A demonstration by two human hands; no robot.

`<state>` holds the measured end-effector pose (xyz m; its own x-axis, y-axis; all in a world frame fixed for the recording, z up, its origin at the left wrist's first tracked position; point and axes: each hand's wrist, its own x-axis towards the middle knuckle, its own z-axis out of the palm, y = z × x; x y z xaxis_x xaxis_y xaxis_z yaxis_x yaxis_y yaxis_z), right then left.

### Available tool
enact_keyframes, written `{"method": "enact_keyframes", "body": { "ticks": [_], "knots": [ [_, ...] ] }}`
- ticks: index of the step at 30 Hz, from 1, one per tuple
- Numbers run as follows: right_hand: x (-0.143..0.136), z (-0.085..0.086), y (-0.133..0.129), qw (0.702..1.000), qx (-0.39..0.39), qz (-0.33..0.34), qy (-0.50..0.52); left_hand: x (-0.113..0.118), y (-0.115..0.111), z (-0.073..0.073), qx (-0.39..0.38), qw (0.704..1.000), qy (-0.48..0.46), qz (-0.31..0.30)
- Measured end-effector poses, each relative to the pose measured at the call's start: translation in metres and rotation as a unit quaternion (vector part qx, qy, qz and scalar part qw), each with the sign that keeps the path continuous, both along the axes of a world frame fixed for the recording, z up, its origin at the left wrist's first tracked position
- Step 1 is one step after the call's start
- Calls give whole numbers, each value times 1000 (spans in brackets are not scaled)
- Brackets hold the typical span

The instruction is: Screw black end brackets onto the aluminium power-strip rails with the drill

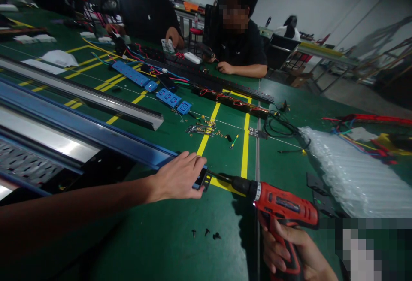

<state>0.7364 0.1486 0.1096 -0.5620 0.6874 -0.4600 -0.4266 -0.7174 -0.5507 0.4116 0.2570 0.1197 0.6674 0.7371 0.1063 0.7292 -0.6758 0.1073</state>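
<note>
My left hand (180,176) is wrapped over the near end of a long blue metal rail (125,141), where a small black bracket (205,181) covers the end. My right hand (286,246) grips the handle of a red and black power drill (286,203). The drill points left, and its long bit (222,177) reaches the bracket beside my left fingers. Several dark screws (207,232) lie on the green table (161,246) in front of my left hand.
Blue sockets (169,97) with wires, loose small hardware (204,129) and a silver rail (96,94) lie beyond my hands. Bubble-wrapped parts (354,169) and black brackets (318,191) are at the right. Two people (241,40) sit across the table.
</note>
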Motion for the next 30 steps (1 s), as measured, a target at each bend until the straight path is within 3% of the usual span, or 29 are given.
{"method": "enact_keyframes", "body": {
  "ticks": [18, 30],
  "knots": [
    [-5, 8, -5, 994, 21, 0, -109, 1, 0, 6, 8, 1000, -3, 1],
    [-7, 3, -3, 998, 4, -22, -64, 1, 2, 7, 14, 1000, -1, 0]
  ]
}}
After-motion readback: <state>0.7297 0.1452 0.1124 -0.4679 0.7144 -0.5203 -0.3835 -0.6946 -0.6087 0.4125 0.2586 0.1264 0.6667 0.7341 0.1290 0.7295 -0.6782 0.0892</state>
